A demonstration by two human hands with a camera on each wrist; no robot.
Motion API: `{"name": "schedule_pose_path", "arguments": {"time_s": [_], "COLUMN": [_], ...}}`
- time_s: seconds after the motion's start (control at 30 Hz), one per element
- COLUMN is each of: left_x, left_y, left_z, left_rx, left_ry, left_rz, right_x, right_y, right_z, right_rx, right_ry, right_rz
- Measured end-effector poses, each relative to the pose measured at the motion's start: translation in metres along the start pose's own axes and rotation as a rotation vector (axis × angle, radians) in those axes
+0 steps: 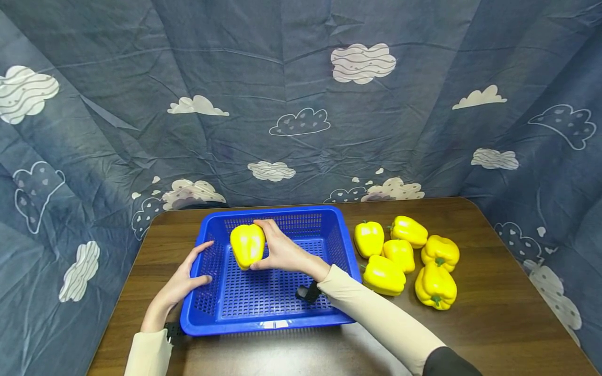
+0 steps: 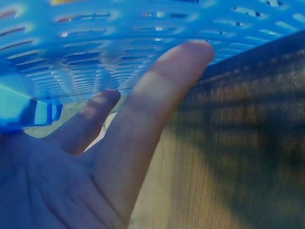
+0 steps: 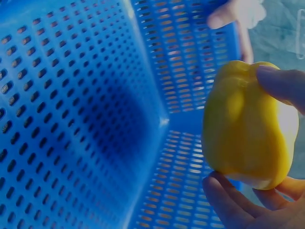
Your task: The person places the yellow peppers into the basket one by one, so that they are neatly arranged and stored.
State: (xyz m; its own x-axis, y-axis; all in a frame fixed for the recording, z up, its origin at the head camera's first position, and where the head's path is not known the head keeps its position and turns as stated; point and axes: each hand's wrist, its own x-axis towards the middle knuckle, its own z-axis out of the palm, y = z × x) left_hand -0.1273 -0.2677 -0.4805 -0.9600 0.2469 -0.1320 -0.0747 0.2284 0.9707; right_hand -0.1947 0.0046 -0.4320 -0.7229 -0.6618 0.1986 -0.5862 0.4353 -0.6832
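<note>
A yellow bell pepper point(image 1: 247, 246) is in my right hand point(image 1: 287, 251), above the left part of a blue plastic basket point(image 1: 263, 328). Thumb and fingers grip the pepper point(image 3: 250, 129) from opposite sides in the right wrist view. My left hand point(image 1: 181, 284) holds the basket's left rim, its thumb and fingertips reaching over the edge. Close up in the left wrist view, fingers point(image 2: 143, 114) of that hand lie along the slotted outer wall point(image 2: 86, 47). The basket's perforated floor shows no peppers on it.
Right of the basket, several yellow bell peppers point(image 1: 400, 256) lie grouped on the brown wooden table point(image 1: 489, 313). A dark blue curtain point(image 1: 301, 151) with cloud prints hangs behind the table and along both sides. A dark wrist strap point(image 1: 309, 292) sits at the right wrist.
</note>
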Motion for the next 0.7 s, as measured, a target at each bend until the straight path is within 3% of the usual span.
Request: {"name": "schedule_pose_path", "arguments": {"time_s": [0.7], "left_x": [0.000], "left_y": [0.001], "left_z": [0.001], "left_rx": [-0.009], "left_ry": [-0.004], "left_rz": [-0.006], "right_x": [0.026], "right_y": [0.022], "right_z": [0.044], "right_rx": [-0.017], "right_ry": [-0.006], "right_rz": [0.086]}}
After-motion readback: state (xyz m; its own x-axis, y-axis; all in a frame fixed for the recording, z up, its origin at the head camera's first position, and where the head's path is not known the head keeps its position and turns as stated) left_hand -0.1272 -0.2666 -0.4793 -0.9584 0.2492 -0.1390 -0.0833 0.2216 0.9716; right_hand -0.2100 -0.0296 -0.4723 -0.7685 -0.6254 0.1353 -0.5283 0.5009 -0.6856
